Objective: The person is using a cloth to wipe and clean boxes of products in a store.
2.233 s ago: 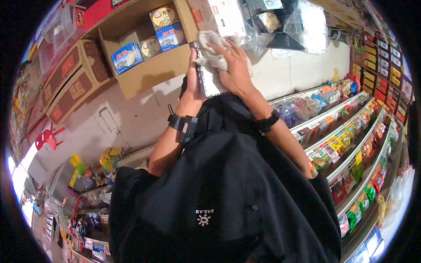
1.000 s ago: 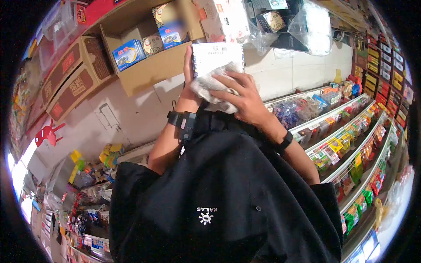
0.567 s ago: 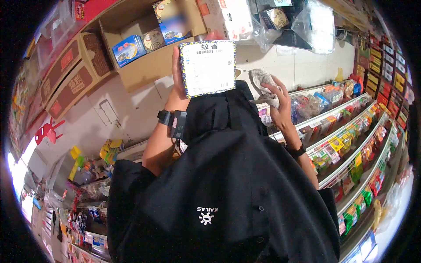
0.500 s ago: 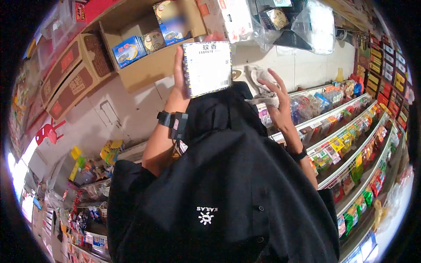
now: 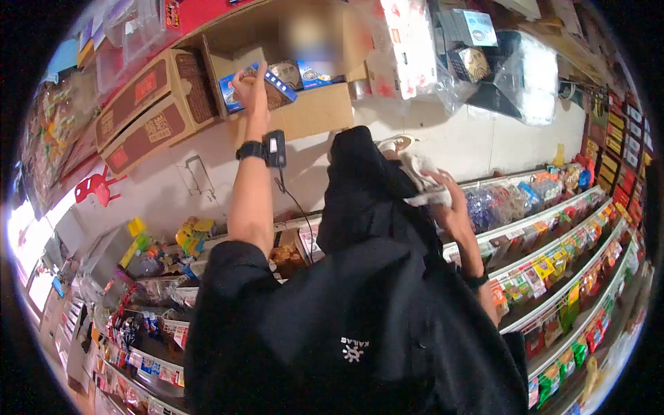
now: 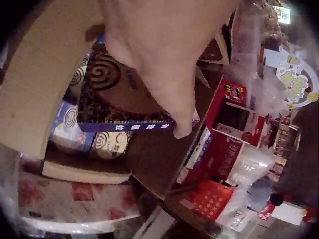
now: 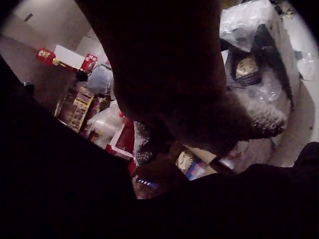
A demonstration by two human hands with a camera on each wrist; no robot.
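My left hand (image 5: 253, 100) grips a dark mosquito coil box (image 6: 124, 94) with a blue side, tilted at the mouth of an open cardboard carton (image 5: 311, 111). In the left wrist view the thumb lies along the box's blue edge; the other fingers are hidden. Beside it in the carton sit more coil boxes (image 6: 72, 127), some blue, some pale with a spiral print. Near the front of the black jacket, my right hand (image 5: 451, 206) holds a crumpled greyish-white rag (image 5: 418, 173). The right wrist view is dark, with the rag (image 7: 254, 117) showing past the hand.
Left of the carton stand brown printed cartons (image 5: 145, 111). To its right are a white-and-red pack (image 5: 401, 55) and a plastic-wrapped bundle (image 5: 532, 76). Shelves of packaged goods (image 5: 539, 270) run along the right side. A red chair (image 5: 97, 187) is at far left.
My left hand has carried the coil box from in front of the body up and left to the carton. Earlier the rag wiped across the box; now the right hand holds it apart, lower right.
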